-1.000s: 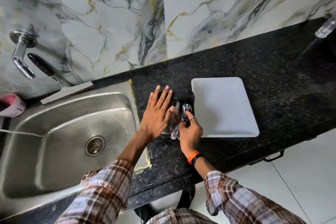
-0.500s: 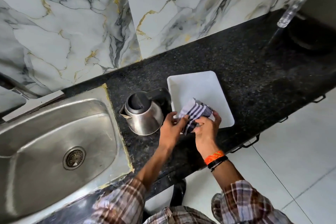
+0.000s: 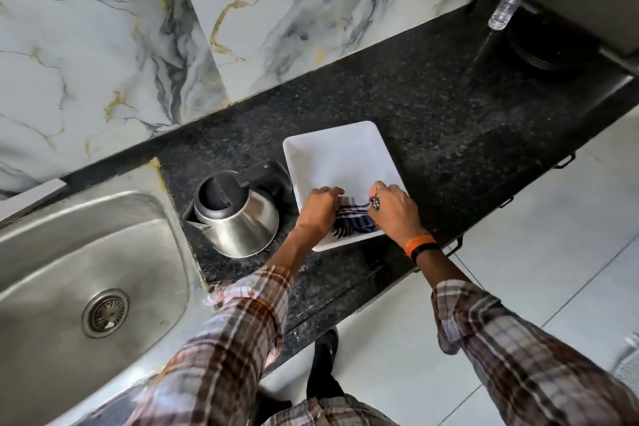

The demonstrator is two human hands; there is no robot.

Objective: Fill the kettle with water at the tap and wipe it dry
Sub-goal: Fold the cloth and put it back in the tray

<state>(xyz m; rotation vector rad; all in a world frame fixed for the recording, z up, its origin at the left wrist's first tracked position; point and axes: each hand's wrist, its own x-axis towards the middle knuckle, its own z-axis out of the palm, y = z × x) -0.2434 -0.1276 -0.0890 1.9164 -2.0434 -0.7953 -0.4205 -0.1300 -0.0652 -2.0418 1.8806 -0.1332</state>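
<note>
Counter (image 3: pixel 432 107): kettle (image 3: pixel 238 218) just left of left hand (image 3: pixel 318 209)

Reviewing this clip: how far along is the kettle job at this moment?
Late stage, it seems. The kettle stands lid-closed on the counter beside the sink, with neither hand on it. Whether it holds water can't be seen. In hand: the left hand and right hand both press the checked cloth into the white tray. Left: probably just letting go of the cloth.

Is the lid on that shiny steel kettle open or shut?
Shut. The black lid lies flat over the mouth of the steel kettle, which stands upright on the black counter with neither hand touching it.
</note>
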